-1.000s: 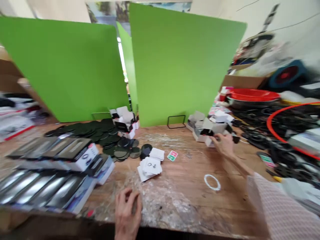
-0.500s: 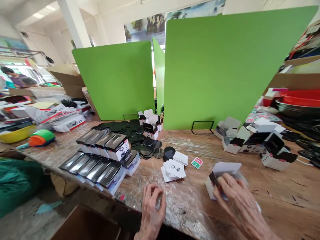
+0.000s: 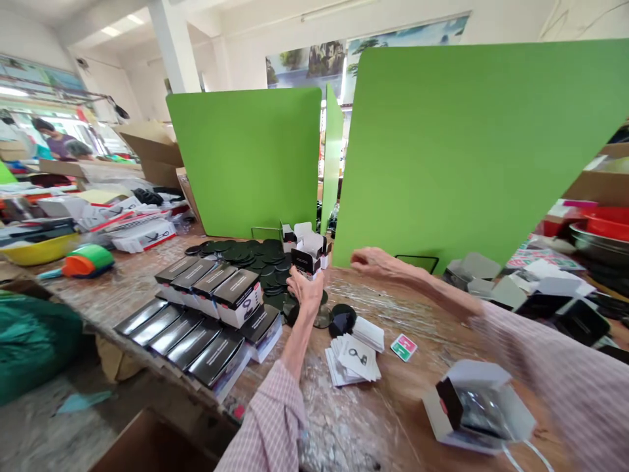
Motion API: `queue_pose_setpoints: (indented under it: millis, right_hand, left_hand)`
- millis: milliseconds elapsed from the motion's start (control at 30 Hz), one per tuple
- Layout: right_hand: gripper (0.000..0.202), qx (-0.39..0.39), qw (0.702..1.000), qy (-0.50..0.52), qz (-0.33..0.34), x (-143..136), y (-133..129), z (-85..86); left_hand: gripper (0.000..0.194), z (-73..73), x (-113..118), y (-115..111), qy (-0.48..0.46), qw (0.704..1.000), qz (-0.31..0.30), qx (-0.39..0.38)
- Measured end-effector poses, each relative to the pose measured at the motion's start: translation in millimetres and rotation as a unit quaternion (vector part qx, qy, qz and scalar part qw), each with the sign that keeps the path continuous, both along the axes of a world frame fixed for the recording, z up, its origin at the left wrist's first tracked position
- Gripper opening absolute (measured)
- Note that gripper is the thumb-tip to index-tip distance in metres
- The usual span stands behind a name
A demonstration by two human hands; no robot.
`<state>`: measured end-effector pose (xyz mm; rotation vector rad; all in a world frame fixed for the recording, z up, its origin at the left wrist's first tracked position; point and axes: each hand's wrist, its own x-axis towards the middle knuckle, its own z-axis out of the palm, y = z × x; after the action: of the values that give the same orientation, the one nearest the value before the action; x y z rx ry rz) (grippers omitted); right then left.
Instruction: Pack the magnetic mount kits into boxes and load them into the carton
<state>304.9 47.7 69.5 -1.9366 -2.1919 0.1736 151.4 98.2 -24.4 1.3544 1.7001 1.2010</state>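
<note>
Standing just beyond left hand (image 3: 307, 293), open box (image 3: 303, 261), right hand (image 3: 371, 260) nearby, both grips unclear

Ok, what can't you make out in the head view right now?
All in the head view:
Left hand: whether it grips the black-flapped box; its back hides the fingertips.
Right hand: whether its curled fingers hold anything; they are blurred and turned away.
Front-right open box: what its contents are; shiny wrap obscures them.
Red basin: its far right, cut off by the picture's edge.
Black-topped boxes: lettering too small.
</note>
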Motion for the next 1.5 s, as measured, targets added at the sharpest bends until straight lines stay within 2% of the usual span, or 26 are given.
queue_pose_setpoints:
  millis: [133, 233, 367, 467, 600, 700, 933, 1100, 1233, 1333, 1433, 1500]
  right_hand:
    - [0.011, 0.034, 0.999, -0.018, -0.028, -18.4, 87.6, -25.5]
    - [0.021, 0.062, 0.997, -0.016, -0.054, -25.8, 136.0, -45.7]
    - [0.03, 0.069, 0.993, -0.004, -0.093, -26.1, 181.5, -64.9]
    - [0.028, 0.057, 0.992, -0.003, -0.11, -22.6, 198.5, -73.4]
    - [0.026, 0.041, 0.994, -0.01, -0.098, -19.1, 196.6, -75.4]
    - [0.025, 0.027, 0.996, -0.011, -0.087, -18.9, 186.4, -70.4]
    - [0.025, 0.012, 0.998, 0.013, -0.068, -29.4, 173.5, -59.5]
    - [0.024, 0.023, 0.995, 0.039, -0.087, -40.3, 171.8, -66.0]
    - [0.025, 0.072, 0.991, 0.05, -0.099, -44.7, 160.0, -72.2]
    - [0.026, 0.107, 0.987, 0.038, -0.118, -32.4, 137.2, -76.8]
    - [0.02, 0.088, 0.987, 0.01, -0.132, -7.0, 117.0, -84.3]
    - [0.014, 0.069, 0.989, -0.005, -0.128, 8.2, 113.7, -90.8]
  left_hand:
    - [0.08, -12.8, 10.2, 35.1, -0.006, 0.999, 0.02, -0.042]
    - [0.085, -22.1, 15.7, 50.9, -0.009, 0.998, 0.032, -0.053]
    - [0.081, -30.0, 23.4, 66.6, -0.013, 0.998, 0.042, -0.049]
    - [0.07, -33.4, 27.2, 71.3, -0.018, 0.998, 0.043, -0.038]
    - [0.053, -32.0, 26.0, 68.8, -0.03, 0.998, 0.052, -0.028]
    - [0.048, -27.7, 20.4, 64.3, -0.039, 0.996, 0.068, -0.033]
    - [0.048, -18.9, 10.3, 57.9, -0.053, 0.986, 0.137, -0.076]
    - [0.053, -12.4, 12.8, 57.8, -0.053, 0.981, 0.165, -0.093]
    - [0.053, -10.5, 10.0, 61.1, -0.051, 0.981, 0.165, -0.09]
    - [0.053, -11.2, 4.7, 63.3, -0.051, 0.982, 0.157, -0.087]
    - [0.053, -11.9, 0.9, 63.8, -0.05, 0.984, 0.147, -0.084]
    - [0.053, -12.2, -0.4, 63.5, -0.047, 0.985, 0.143, -0.081]
